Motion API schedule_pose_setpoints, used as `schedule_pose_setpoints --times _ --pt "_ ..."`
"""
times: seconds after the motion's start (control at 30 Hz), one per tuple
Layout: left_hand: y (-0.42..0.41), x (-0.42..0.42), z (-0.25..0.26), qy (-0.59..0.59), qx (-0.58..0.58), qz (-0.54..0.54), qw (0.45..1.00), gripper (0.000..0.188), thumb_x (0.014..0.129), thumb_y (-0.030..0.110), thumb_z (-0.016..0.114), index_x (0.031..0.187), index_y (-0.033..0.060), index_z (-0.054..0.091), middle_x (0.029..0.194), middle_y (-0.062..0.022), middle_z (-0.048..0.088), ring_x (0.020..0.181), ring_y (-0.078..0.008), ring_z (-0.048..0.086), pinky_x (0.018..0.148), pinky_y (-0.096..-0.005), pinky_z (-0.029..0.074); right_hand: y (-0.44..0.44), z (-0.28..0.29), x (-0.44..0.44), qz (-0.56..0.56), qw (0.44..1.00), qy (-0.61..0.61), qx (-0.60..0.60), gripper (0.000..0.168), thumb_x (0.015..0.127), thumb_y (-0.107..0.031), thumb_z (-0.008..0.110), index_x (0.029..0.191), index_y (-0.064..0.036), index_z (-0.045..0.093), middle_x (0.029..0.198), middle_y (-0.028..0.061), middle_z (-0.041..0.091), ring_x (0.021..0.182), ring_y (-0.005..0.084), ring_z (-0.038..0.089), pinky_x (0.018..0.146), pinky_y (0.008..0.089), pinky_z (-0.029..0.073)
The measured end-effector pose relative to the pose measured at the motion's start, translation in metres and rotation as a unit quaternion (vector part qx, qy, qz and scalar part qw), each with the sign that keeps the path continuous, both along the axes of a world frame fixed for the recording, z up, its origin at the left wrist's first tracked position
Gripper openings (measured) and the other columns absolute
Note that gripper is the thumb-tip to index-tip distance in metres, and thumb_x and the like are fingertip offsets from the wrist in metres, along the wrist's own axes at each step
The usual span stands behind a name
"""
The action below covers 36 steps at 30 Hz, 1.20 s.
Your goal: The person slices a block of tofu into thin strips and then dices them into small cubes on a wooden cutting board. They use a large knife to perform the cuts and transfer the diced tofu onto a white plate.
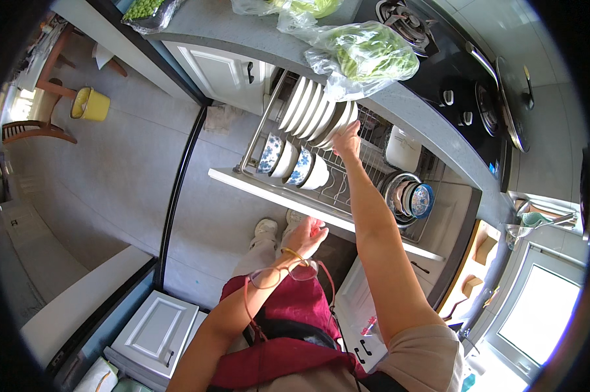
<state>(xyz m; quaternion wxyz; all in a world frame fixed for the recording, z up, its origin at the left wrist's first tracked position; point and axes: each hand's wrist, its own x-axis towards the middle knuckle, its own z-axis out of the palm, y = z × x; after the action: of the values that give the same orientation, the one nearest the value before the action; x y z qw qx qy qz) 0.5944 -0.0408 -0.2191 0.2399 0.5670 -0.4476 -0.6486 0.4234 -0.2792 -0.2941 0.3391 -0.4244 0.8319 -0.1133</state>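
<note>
My right hand (348,139) reaches into an open wire-rack drawer (275,193) and grips the edge of a white plate (342,117) at the near end of a row of upright plates (307,105). My left hand (305,237) is in front of the drawer's face, holding nothing, its fingers partly curled. White bowls and blue-flowered bowls (299,166) stand tilted in a row between the plates and the drawer front. At the drawer's right end are stacked small bowls (412,198) in a metal bowl, and a white rectangular dish (402,148) lies behind them.
Above the drawer runs a grey countertop (255,46) with a clear plastic bag of green vegetables (368,54) overhanging its edge. A black gas hob (437,73) with a pan lid (510,105) is beyond. Eyeglasses (280,276) hang at my chest. A yellow bin (93,104) stands left.
</note>
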Motion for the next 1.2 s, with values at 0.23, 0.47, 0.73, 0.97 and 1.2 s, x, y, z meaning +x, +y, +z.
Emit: schedule_pose_setpoints --times 0.23,0.47,0.73,0.97,1.2 --pt "-0.005 -0.002 0.002 -0.016 0.000 -0.008 1.000 0.036 0.083 0.028 0.071 0.104 0.0017 0.057 0.082 -0.0033 0.059 0.073 -0.0117 0.054 0.069 -0.0269 0.047 0.002 0.039 -0.001 -0.045 0.993 0.111 -0.012 0.084 0.084 -0.040 0.055 0.147 -0.006 0.011 0.103 0.0275 0.065 0.095 0.0413 0.065 0.083 0.0475 0.052" --pt "-0.010 -0.006 0.004 0.022 0.036 -0.035 0.998 0.046 0.079 0.025 0.072 0.112 -0.0015 0.054 0.099 -0.0114 0.064 0.086 -0.0188 0.060 0.077 -0.0319 0.049 0.074 0.011 -0.090 -0.118 0.972 0.077 -0.189 0.047 0.085 -0.028 0.051 0.125 -0.004 0.046 0.100 0.0282 0.064 0.085 0.0411 0.066 0.071 0.0463 0.053" --pt "-0.037 -0.003 -0.005 0.052 0.087 0.003 0.995 0.032 0.074 0.015 0.070 0.100 0.0021 0.056 0.083 -0.0064 0.060 0.069 -0.0136 0.058 0.059 -0.0281 0.046 0.222 0.156 -0.091 -0.312 0.810 -0.428 -0.250 0.028 0.087 -0.010 0.039 0.110 -0.003 0.053 0.076 0.0083 0.061 0.046 0.0165 0.054 0.043 0.0282 0.049" --pt "-0.102 -0.014 -0.008 0.060 0.163 -0.011 0.985 0.024 0.079 0.012 0.067 0.101 0.0125 0.056 0.077 0.0009 0.057 0.064 -0.0111 0.057 0.046 -0.0249 0.042 0.328 0.251 -0.085 -0.389 0.682 -0.512 -0.349 0.038 0.082 -0.007 0.042 0.119 -0.002 0.049 0.083 0.0094 0.061 0.052 0.0156 0.056 0.044 0.0263 0.048" --pt "-0.169 -0.038 -0.015 0.020 0.133 -0.054 0.990 0.024 0.081 0.014 0.063 0.102 0.0163 0.052 0.067 0.0044 0.050 0.058 -0.0087 0.052 0.047 -0.0261 0.041 0.443 0.321 -0.108 -0.413 0.695 -0.452 -0.377 0.035 0.083 -0.003 0.042 0.117 -0.008 0.049 0.083 0.0043 0.058 0.058 0.0139 0.059 0.044 0.0258 0.048"
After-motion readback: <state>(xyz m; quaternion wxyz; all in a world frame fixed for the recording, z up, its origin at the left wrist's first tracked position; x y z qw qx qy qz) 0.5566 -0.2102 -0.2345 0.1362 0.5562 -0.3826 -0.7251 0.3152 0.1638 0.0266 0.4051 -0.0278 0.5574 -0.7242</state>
